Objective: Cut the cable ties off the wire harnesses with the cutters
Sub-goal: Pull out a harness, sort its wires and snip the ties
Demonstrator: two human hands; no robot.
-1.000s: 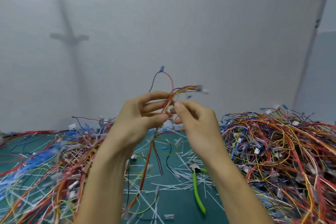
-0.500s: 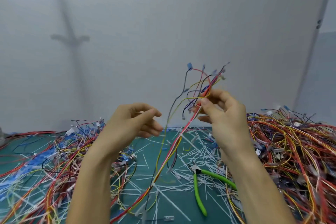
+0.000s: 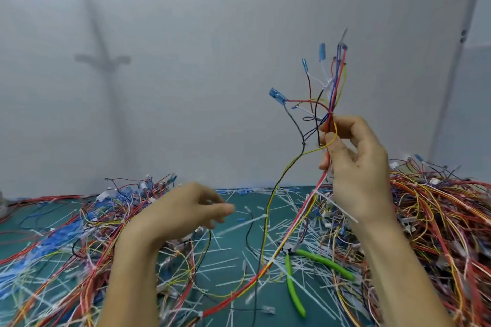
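My right hand (image 3: 353,164) grips a wire harness (image 3: 328,93) and holds it up high; its red, yellow, black and blue wires fan out above my fingers, tipped with blue connectors. The harness's long tail (image 3: 297,220) hangs down to the green mat. My left hand (image 3: 186,212) hovers low over the mat, blurred, fingers loosely curled, holding nothing. The green-handled cutters (image 3: 295,281) lie on the mat below my right hand, with nobody touching them. Cut white cable ties (image 3: 239,223) are strewn across the mat.
A big heap of red, orange and yellow harnesses (image 3: 438,220) fills the right side. Another heap with blue and red wires (image 3: 66,233) covers the left. The green mat (image 3: 228,268) shows between them. A pale wall (image 3: 186,61) stands just behind the bench.
My right hand has lifted the harness higher and to the right, now upright. My left hand has let go of it and dropped down toward the mat.
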